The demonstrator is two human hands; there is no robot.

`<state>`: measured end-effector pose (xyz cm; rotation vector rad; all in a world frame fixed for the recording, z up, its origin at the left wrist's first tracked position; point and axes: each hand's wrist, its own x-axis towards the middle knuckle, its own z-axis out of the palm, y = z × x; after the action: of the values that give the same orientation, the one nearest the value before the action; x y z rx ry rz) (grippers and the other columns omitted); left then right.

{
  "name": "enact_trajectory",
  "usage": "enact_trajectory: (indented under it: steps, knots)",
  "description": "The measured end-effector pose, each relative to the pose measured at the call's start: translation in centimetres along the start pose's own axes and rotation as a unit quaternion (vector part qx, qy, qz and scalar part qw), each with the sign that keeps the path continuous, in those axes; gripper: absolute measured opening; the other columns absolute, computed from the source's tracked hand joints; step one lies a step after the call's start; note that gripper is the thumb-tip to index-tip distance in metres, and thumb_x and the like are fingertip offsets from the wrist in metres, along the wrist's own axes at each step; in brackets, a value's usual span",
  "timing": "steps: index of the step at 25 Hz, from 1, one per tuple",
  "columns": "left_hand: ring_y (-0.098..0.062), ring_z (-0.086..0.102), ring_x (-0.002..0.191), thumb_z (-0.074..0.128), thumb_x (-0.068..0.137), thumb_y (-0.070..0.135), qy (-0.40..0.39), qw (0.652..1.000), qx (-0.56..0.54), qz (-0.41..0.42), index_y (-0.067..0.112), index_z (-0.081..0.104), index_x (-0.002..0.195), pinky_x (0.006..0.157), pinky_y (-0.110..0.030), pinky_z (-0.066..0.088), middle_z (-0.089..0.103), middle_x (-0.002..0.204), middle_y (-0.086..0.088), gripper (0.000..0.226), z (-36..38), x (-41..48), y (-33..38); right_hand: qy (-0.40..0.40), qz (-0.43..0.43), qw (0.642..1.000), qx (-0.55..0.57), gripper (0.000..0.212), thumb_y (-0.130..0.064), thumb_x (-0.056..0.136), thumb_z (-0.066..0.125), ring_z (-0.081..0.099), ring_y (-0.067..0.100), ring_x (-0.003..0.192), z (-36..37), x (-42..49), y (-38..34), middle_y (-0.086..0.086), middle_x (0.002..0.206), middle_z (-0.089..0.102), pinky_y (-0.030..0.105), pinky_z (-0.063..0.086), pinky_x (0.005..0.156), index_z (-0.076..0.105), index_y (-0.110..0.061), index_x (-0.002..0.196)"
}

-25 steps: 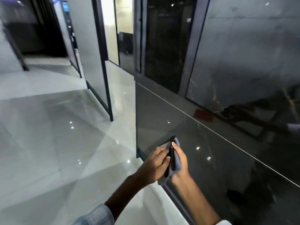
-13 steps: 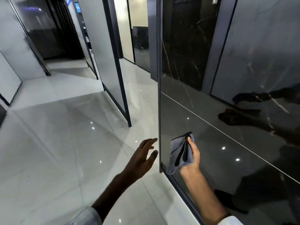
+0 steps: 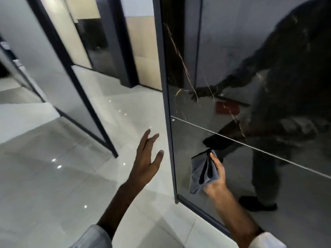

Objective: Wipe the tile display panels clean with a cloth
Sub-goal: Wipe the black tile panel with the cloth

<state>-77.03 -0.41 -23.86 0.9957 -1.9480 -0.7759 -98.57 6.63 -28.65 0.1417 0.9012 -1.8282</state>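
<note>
Cloth (image 3: 201,173) sits at five o'clock, pinched in the right hand (image 3: 215,178) against the dark panel (image 3: 268,185). Left hand (image 3: 146,159) hangs free, fingers spread. Better to flatten the cloth and overlap strokes toward the frame (image 3: 169,122).

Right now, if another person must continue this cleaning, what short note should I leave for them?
Left hand: open, fingers spread, in the air beside the panel's edge, touching nothing.
Right hand: holds the grey cloth against the lower part of the dark panel, near its left frame.
Done: cannot tell how much is wiped; the panel is glossy and reflective.
Left: wipe across the lower section, then above the thin horizontal seam, then the other panels.
</note>
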Motion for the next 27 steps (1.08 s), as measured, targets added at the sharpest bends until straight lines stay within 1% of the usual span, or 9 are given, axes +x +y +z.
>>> enact_trajectory:
  steps: [3,5,6,8,13,18,21,24,27]
  knots:
    - [-0.004,0.018,0.156,0.055,0.097,0.042,-0.056,0.996,-0.019,0.062,0.039,0.036,0.150,0.127,-0.036,0.026,0.008,0.173,0.011,0.056,-1.5,5.3,-2.6,0.076,-0.057,0.994,0.056,0.033,-0.015,0.108,0.046,0.071,0.013,0.073,0.4,1.1,2.4,0.002,0.081,0.073,0.022,0.059,0.065,0.075,-0.019,0.094]
    - [-0.001,0.013,0.156,0.056,0.098,0.041,-0.109,0.986,-0.023,0.127,0.036,0.036,0.151,0.124,-0.019,0.017,0.005,0.174,0.007,0.058,-2.6,8.9,-3.8,0.108,-0.102,0.985,0.090,0.018,-0.016,0.093,0.069,0.070,0.017,0.078,0.8,0.8,4.2,0.007,0.090,0.070,0.026,0.059,0.080,0.080,-0.022,0.080]
    - [-0.005,0.012,0.157,0.057,0.098,0.039,-0.115,0.979,-0.007,0.168,0.032,0.039,0.152,0.123,-0.015,0.011,0.005,0.175,0.001,0.058,-2.9,11.1,-4.0,0.113,-0.127,0.978,0.118,0.011,-0.021,0.077,0.085,0.067,0.021,0.088,1.3,0.5,4.9,0.009,0.100,0.066,0.033,0.053,0.095,0.080,-0.025,0.086]
    - [-0.021,0.011,0.160,0.055,0.099,0.040,-0.097,0.967,0.021,0.235,0.019,0.043,0.153,0.125,-0.020,0.004,0.009,0.173,-0.013,0.059,-2.5,15.4,-4.5,0.152,-0.174,0.962,0.144,0.043,-0.027,0.066,0.092,0.062,0.026,0.096,0.9,2.0,5.5,0.009,0.105,0.065,0.043,0.047,0.104,0.072,-0.025,0.103]
    - [-0.036,0.006,0.160,0.054,0.099,0.035,-0.107,0.935,0.068,0.332,0.017,0.038,0.157,0.121,-0.054,0.015,0.001,0.173,-0.019,0.063,1.0,19.9,-7.6,0.233,-0.270,0.910,0.209,0.017,-0.024,0.100,0.058,0.069,0.024,0.091,2.8,5.1,6.4,0.007,0.099,0.074,0.042,0.055,0.091,0.067,-0.021,0.114]
    - [-0.021,-0.004,0.160,0.048,0.100,0.044,-0.191,0.906,0.080,0.368,0.046,0.013,0.163,0.118,-0.053,0.015,-0.002,0.175,-0.011,0.073,2.2,23.7,-12.3,0.272,-0.362,0.845,0.285,0.016,-0.018,0.104,0.054,0.060,0.012,0.071,5.6,8.0,7.8,-0.001,0.083,0.060,0.024,0.052,0.064,0.061,-0.031,0.103]
    - [-0.017,-0.002,0.160,0.050,0.099,0.043,-0.237,0.877,0.009,0.417,0.052,0.005,0.161,0.116,-0.051,0.018,0.009,0.171,-0.025,0.077,3.3,26.1,-13.2,0.367,-0.394,0.789,0.294,0.001,-0.021,0.102,0.060,0.058,0.010,0.057,7.1,7.5,7.8,-0.001,0.074,0.056,0.022,0.049,0.051,0.060,-0.021,0.101]
    - [-0.021,0.006,0.160,0.055,0.099,0.034,-0.249,0.833,-0.056,0.491,0.047,0.010,0.163,0.117,-0.046,0.018,0.011,0.166,-0.036,0.079,5.2,28.4,-13.4,0.429,-0.450,0.743,0.246,0.049,-0.034,0.089,0.075,0.063,0.019,0.080,10.0,9.0,6.3,0.007,0.094,0.063,0.032,0.054,0.069,0.053,-0.005,0.123]
    - [-0.039,0.022,0.156,0.062,0.099,0.026,-0.295,0.793,-0.100,0.523,0.040,0.024,0.160,0.116,-0.055,0.020,-0.014,0.171,-0.019,0.073,5.9,29.6,-13.8,0.502,-0.502,0.675,0.203,0.085,-0.058,0.067,0.072,0.062,0.025,0.110,14.6,12.4,6.0,0.010,0.119,0.063,0.049,0.052,0.103,0.049,-0.013,0.135]
